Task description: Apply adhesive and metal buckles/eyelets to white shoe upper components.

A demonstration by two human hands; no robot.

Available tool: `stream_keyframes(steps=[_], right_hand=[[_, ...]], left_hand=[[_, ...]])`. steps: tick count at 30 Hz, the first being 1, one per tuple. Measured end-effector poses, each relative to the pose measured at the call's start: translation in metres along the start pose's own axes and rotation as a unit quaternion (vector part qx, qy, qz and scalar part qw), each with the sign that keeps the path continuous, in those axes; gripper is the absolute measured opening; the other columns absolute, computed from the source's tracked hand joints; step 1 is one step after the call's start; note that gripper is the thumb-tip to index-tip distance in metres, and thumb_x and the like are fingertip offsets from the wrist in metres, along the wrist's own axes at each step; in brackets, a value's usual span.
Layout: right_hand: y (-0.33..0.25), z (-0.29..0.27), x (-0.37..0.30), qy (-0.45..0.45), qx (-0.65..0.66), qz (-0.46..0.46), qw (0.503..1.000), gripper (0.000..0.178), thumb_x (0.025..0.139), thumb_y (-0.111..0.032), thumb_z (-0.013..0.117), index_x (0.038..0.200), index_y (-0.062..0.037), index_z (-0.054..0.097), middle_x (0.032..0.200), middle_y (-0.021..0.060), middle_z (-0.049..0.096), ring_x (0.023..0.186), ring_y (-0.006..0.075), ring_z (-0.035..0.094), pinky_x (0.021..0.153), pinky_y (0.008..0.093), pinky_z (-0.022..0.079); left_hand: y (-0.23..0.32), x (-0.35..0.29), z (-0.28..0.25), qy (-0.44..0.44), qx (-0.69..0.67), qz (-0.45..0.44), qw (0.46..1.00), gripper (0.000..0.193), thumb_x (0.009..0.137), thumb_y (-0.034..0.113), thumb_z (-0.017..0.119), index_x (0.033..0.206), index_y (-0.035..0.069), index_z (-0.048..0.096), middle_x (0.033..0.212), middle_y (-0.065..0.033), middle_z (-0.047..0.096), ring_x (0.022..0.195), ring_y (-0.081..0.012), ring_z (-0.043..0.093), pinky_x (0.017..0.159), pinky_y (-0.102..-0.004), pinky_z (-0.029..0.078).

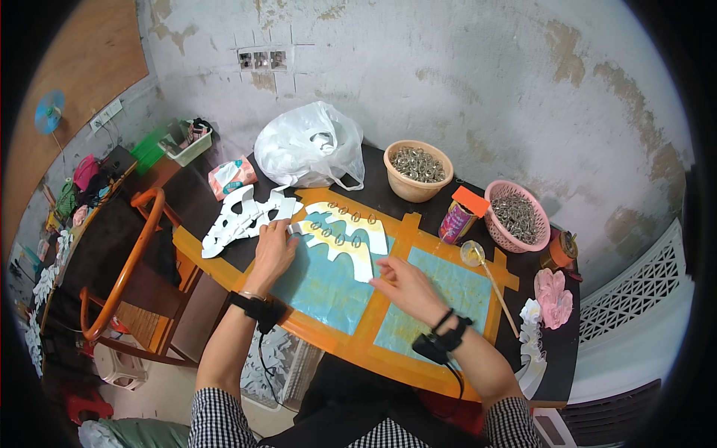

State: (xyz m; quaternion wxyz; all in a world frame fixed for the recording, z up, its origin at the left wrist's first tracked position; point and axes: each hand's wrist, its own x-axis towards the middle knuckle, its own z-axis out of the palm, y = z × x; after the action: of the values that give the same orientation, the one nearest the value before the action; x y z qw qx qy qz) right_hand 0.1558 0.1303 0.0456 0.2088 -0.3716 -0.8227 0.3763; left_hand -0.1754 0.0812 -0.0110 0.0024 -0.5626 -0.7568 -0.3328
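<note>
Two white curved cut-out pieces (pixel 361 263) lie on the blue sheet, smeared with yellow and carrying rows of small metal rings (pixel 340 240). My left hand (pixel 275 250) rests at their left end, beside a stack of white cut-outs (pixel 237 224); its fingers are stretched out and its fingertips touch white material, though I cannot tell which piece. On the other side, my right hand (pixel 407 285) hovers by the lower right tip of the nearer piece, thumb and fingers apart. Nothing shows in its grasp. Both wrists wear black straps.
Orange tape frames the blue sheets (pixel 441 295). Behind stand a white plastic bag (pixel 310 145), a tan bowl (pixel 420 187) and a pink basket (pixel 515 245) of metal parts. A purple can (pixel 455 222), a brush (pixel 497 287) and pink gloves (pixel 553 299) are right; a wooden chair (pixel 123 284) is left.
</note>
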Motion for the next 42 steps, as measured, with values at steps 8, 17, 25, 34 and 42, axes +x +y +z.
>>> stream_keyframes(steps=[8,17,25,34,42], right_hand=[[0.031,0.063,0.065,0.126,-0.164,-0.012,0.978,0.059,0.087,-0.016,0.086,0.136,-0.0029,0.056,0.117,0.0185,0.068,0.115,0.0393,0.065,0.095,0.0504,0.053],[0.045,0.032,0.053,0.09,0.273,0.031,0.957,0.036,0.086,0.007,0.076,0.118,-0.0068,0.068,0.082,-0.0085,0.05,0.071,0.0023,0.049,0.063,0.0232,0.041],[0.035,-0.062,-0.115,0.044,0.292,0.058,0.954,0.031,0.092,0.007,0.075,0.122,-0.0008,0.071,0.092,-0.0057,0.048,0.079,0.0015,0.049,0.069,0.0202,0.041],[0.064,-0.071,-0.168,0.081,-0.006,0.013,0.997,0.026,0.094,-0.016,0.083,0.119,-0.0075,0.079,0.127,0.0088,0.063,0.108,0.0216,0.063,0.092,0.0336,0.052],[0.047,-0.022,-0.057,-0.052,0.153,0.012,0.987,0.022,0.098,-0.011,0.079,0.117,-0.0017,0.076,0.113,0.0104,0.076,0.106,0.0179,0.072,0.094,0.0331,0.058]], left_hand=[[-0.012,0.042,0.015,-0.08,0.076,-0.03,0.993,0.039,0.087,0.025,0.08,0.117,0.0,0.076,0.108,-0.0204,0.074,0.108,-0.0398,0.066,0.094,-0.0503,0.054],[0.015,0.029,0.003,-0.158,-0.38,-0.196,0.89,0.012,0.099,0.016,0.07,0.098,0.008,0.061,0.093,-0.0065,0.075,0.082,-0.0206,0.077,0.074,-0.0295,0.06],[0.123,-0.075,-0.016,-0.235,-0.638,-0.244,0.691,0.007,0.099,0.004,0.064,0.098,0.005,0.058,0.096,-0.0081,0.073,0.088,-0.0192,0.077,0.087,-0.0323,0.063],[0.141,-0.127,0.036,-0.256,-0.609,-0.226,0.716,0.01,0.1,0.001,0.061,0.094,0.005,0.054,0.096,-0.0095,0.072,0.089,-0.0199,0.076,0.086,-0.0358,0.066],[0.141,-0.127,0.031,-0.245,-0.587,-0.205,0.744,0.009,0.099,0.001,0.059,0.093,0.004,0.053,0.095,-0.0099,0.071,0.09,-0.0208,0.075,0.085,-0.036,0.067]])
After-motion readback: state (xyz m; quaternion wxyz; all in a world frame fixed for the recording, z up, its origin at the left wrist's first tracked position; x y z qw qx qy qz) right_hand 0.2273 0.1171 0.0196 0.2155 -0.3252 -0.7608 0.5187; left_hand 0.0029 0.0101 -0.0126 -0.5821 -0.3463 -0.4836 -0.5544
